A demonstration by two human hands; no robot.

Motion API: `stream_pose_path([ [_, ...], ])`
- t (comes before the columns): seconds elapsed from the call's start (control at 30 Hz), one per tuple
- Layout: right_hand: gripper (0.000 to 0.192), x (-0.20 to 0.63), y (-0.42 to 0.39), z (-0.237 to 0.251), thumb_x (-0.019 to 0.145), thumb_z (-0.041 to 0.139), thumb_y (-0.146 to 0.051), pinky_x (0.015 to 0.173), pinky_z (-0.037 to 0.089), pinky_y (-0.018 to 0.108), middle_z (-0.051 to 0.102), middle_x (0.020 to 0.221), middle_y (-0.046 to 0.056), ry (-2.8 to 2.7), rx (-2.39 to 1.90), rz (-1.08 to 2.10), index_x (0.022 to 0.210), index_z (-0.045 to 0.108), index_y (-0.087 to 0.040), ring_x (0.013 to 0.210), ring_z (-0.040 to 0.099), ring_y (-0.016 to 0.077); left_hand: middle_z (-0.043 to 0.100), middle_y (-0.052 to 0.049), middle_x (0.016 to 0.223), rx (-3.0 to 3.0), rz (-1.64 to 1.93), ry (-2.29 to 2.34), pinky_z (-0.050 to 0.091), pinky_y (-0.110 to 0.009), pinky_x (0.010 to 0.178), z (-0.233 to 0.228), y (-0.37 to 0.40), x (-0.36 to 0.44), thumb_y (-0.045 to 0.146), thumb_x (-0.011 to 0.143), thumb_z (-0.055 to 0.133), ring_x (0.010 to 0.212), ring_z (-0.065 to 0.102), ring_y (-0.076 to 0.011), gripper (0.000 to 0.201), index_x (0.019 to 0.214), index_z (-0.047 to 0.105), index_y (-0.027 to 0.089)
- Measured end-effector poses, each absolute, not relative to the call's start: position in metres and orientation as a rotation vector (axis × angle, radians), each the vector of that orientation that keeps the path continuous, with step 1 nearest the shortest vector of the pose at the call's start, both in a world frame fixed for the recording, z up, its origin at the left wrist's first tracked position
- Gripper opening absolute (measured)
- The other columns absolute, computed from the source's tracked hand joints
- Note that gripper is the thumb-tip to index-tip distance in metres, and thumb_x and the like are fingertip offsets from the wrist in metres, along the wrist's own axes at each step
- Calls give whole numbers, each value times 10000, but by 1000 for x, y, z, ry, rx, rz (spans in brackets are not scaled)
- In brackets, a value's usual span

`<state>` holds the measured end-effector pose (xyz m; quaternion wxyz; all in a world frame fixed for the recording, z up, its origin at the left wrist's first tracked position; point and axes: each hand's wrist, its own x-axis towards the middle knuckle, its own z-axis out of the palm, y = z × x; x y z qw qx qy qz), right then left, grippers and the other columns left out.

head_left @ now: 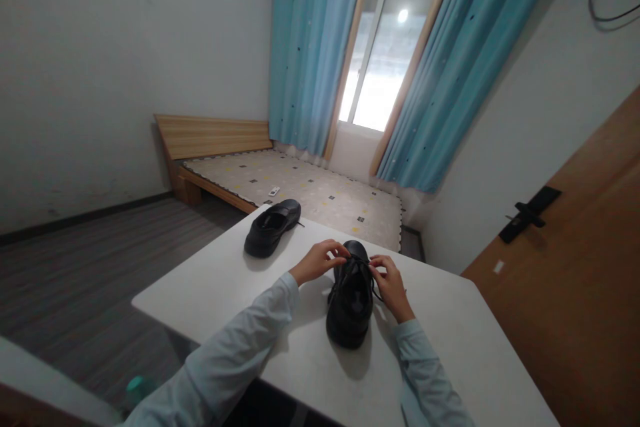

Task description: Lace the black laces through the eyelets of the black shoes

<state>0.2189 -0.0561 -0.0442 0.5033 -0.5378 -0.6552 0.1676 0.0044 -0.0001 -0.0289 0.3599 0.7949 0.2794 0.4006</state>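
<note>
Near shoe (351, 307): set mid-table (465, 347), toe away.
L hand (320, 260): lace (361, 267) pinched, left of shoe.
R hand (389, 283): lace pinched, right of shoe.
2nd shoe (273, 227): far-left of near shoe, apart.

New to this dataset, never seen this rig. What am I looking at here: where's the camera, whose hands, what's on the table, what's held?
There is no machine: a person works with bare hands, filmed by one camera on their head, looking forward and down. The left hand and right hand reach from pale sleeves to a black lace-up shoe on the white table. The fingers of both hands pinch its laces near the far end. A second black shoe lies apart at the table's far left edge, untouched. Behind are a bed, blue curtains, a window, and a wooden door on the right.
</note>
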Motion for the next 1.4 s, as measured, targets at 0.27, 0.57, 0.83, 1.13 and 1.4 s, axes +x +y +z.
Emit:
stream_pose_path([
  [0.27,247,217,-55,-44,791,534,-439,662,476,346,594,764,52,-1547,-1332,381,767,564,-196,753,562,218,559,-50,1238,2046,1005,668,462,-343,888,-34,-1,5,286,779,596,1125,518,-198,391,1167,554,259],
  [0.57,250,215,-55,-39,736,621,-431,648,473,310,590,727,23,-1427,-1211,564,761,560,-191,727,574,191,570,-64,1232,2118,881,668,413,-325,940,-31,-1,4,281,785,601,1130,522,-211,404,1179,546,213],
  [0.83,307,212,-62,-29,660,716,-324,661,460,284,578,696,-17,-1331,-1095,767,897,564,-202,685,570,154,578,-61,1209,2107,857,654,393,-314,951,-29,-2,3,279,793,596,1116,531,-202,386,1166,541,198],
  [1.13,225,219,-60,-31,709,668,-296,674,464,291,568,716,-14,-1407,-1130,660,885,567,-197,712,591,161,576,-71,1214,2088,840,656,396,-329,949,-29,-3,3,269,801,580,1127,525,-207,369,1161,542,197],
  [1.4,157,228,-61,-29,778,572,-260,687,457,331,616,836,53,-1725,-1305,293,908,622,-188,782,582,195,587,-72,1197,2089,854,671,385,-316,967,-29,-2,3,247,814,561,1124,525,-198,332,1141,564,190],
])
